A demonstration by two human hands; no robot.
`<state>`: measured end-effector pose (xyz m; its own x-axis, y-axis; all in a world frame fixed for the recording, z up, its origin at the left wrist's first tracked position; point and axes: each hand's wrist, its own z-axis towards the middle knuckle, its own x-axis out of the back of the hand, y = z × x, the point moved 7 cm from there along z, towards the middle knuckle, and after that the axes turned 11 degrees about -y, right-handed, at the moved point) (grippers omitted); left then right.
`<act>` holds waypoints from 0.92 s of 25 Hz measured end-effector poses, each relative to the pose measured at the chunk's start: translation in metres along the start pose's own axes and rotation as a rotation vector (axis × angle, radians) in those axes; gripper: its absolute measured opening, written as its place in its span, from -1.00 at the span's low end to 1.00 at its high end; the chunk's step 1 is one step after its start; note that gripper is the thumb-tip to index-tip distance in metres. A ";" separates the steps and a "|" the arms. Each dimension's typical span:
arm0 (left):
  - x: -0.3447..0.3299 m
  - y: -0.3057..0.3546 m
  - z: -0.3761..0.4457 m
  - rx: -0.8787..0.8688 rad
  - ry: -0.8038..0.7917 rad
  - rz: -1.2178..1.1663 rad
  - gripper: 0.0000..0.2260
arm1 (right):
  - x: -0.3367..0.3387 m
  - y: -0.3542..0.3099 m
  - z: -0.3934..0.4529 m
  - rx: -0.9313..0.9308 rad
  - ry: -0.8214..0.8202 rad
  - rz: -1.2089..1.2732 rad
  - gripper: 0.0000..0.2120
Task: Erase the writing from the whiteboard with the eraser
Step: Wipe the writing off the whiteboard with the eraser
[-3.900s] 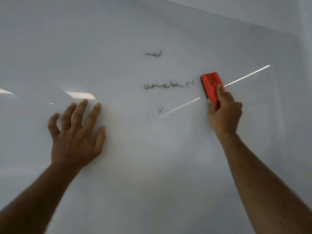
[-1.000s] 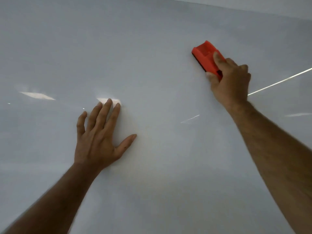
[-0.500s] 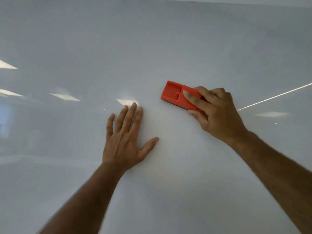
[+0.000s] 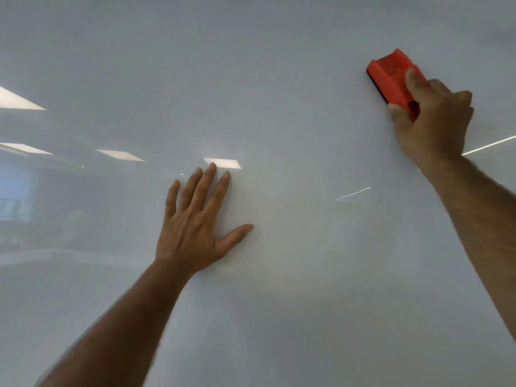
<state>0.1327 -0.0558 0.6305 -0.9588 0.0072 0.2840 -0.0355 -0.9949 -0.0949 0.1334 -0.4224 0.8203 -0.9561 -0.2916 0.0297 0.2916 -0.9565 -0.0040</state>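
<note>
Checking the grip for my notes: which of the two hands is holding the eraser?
The right hand, curled around the red eraser; the left hand lies flat, empty, on the whiteboard.

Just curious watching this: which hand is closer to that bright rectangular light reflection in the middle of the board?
Left. The left hand lies flat with fingertips touching the reflection; the right hand, gripping the eraser, is far off to its upper right.

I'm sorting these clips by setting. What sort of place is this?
Probably an office or meeting room. A large glossy whiteboard fills the view, its surface reflects rectangular ceiling light panels, and the right hand holds a red eraser against it.
</note>
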 end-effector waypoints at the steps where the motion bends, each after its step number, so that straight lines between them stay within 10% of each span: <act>1: 0.001 -0.009 0.000 -0.017 0.002 0.012 -0.15 | -0.004 -0.014 -0.003 0.006 -0.007 -0.004 -0.44; 9: 0.003 -0.043 -0.004 -0.082 0.084 -0.066 -0.18 | -0.043 -0.164 -0.091 0.297 -0.059 -0.001 -0.50; 23: -0.005 -0.043 -0.055 -0.057 0.015 -0.251 -0.18 | -0.044 -0.201 -0.291 0.644 -0.298 0.063 -0.65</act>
<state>0.1236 -0.0079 0.5809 -0.9220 0.2552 0.2912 -0.2885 -0.9544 -0.0770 0.1083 -0.2191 0.5290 -0.9149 -0.2444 0.3212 0.3934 -0.7182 0.5739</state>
